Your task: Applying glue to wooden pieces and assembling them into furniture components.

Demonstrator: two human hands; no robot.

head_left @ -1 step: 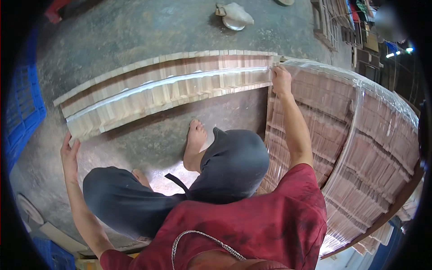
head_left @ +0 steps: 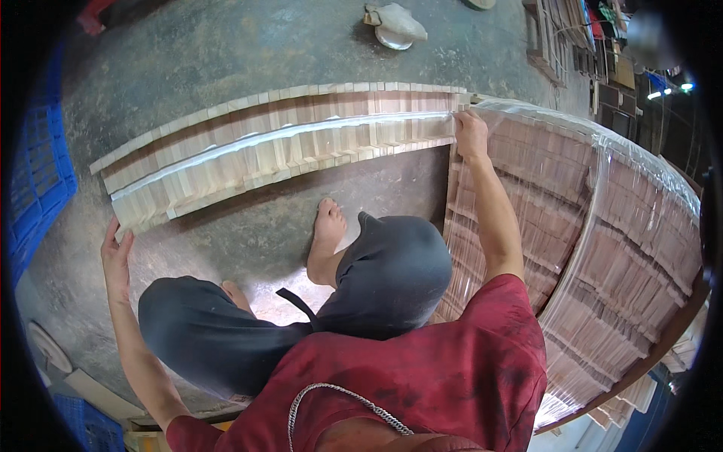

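Note:
A long row of pale wooden blocks [head_left: 301, 154], set side by side, stretches across the floor in front of me. A whitish band [head_left: 271, 134] runs lengthwise along it. My left hand [head_left: 117, 260] is at the row's near left corner, fingers apart, the tips touching or almost touching the end block. At the opposite end, my right hand [head_left: 471, 135] is closed, its fingers curled where the row meets the wrapped stack. Whatever lies inside those fingers is hidden.
A large stack of wooden pieces [head_left: 542, 203] in clear plastic film stands at my right. Blue plastic crates [head_left: 38, 173] are on the left. A whitish bundle [head_left: 397, 26] lies on the far floor. My bare foot [head_left: 326, 233] is between me and the row.

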